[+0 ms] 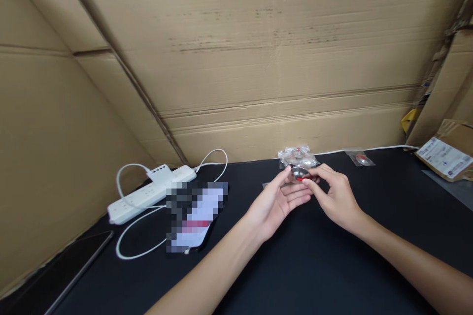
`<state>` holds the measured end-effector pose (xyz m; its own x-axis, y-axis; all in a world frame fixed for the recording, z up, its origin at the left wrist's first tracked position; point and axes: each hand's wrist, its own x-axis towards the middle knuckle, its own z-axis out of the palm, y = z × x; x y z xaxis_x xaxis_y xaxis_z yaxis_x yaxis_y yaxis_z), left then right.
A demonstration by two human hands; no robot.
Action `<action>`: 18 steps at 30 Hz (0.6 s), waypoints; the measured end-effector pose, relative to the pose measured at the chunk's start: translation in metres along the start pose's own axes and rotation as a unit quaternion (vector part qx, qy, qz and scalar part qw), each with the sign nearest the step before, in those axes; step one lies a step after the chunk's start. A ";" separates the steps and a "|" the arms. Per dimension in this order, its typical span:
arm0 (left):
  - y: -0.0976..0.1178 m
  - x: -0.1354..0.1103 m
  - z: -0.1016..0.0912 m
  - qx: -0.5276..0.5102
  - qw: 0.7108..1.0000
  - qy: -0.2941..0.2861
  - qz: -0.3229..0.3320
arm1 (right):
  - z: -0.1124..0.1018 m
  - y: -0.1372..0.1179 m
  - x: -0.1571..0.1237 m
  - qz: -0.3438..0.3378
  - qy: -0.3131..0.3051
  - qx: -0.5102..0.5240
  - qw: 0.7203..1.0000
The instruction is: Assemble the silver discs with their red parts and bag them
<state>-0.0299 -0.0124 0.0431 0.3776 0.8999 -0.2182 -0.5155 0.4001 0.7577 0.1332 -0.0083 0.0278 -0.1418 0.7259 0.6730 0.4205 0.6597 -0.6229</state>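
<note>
Both my hands meet over the black table top [332, 266], near its back edge. My left hand [277, 202] lies palm up with its thumb raised against a small round grey and red part [300, 173]. My right hand [334, 194] pinches the same part from the right with thumb and fingertips. Just behind the part lies a small heap of clear plastic bags [297, 156] with similar red and silver pieces inside.
A white power strip [148, 193] with white cables lies at the left, with a phone [195, 216] beside it. A dark flat tablet [70, 261] sits at the front left. One more clear bag [359, 158] and a labelled cardboard box [449, 155] lie at the right. Cardboard walls [236, 59] enclose the table.
</note>
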 end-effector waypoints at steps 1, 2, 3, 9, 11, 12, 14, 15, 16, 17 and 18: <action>0.000 0.000 0.000 0.022 1.000 -0.003 0.002 | -0.001 0.001 0.001 0.009 0.004 0.004 1.000; 0.001 0.000 0.000 0.052 0.999 -0.004 0.008 | -0.001 0.003 0.002 0.023 0.009 0.013 1.000; 0.002 0.000 -0.001 0.088 0.996 0.003 0.021 | -0.002 0.005 0.003 0.041 0.014 0.027 0.999; 0.023 0.011 -0.020 0.361 0.893 0.152 0.224 | -0.007 0.023 0.013 0.156 0.052 0.175 0.971; 0.032 0.013 -0.031 0.494 0.801 0.181 0.284 | -0.009 0.028 0.015 0.177 0.067 0.182 0.965; 0.035 0.014 -0.036 0.545 0.762 0.182 0.299 | -0.011 0.030 0.016 0.184 0.072 0.180 0.963; 0.038 0.013 -0.044 0.603 0.718 0.155 0.312 | -0.013 0.034 0.017 0.191 0.077 0.177 0.962; 0.037 0.013 -0.046 0.614 0.714 0.136 0.309 | -0.014 0.035 0.018 0.191 0.074 0.175 0.963; 0.036 0.013 -0.049 0.616 0.718 0.116 0.301 | -0.014 0.035 0.018 0.189 0.069 0.172 0.964; 0.033 0.014 -0.050 0.613 0.728 0.099 0.290 | -0.014 0.035 0.018 0.186 0.060 0.171 0.966; 0.030 0.015 -0.052 0.609 0.738 0.087 0.277 | -0.014 0.034 0.018 0.182 0.047 0.170 0.967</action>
<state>-0.0794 0.0217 0.0305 0.2090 0.9179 0.3373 0.5603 -0.3951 0.7280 0.1575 0.0244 0.0239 0.0496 0.9113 0.4086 0.1065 0.4020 -0.9094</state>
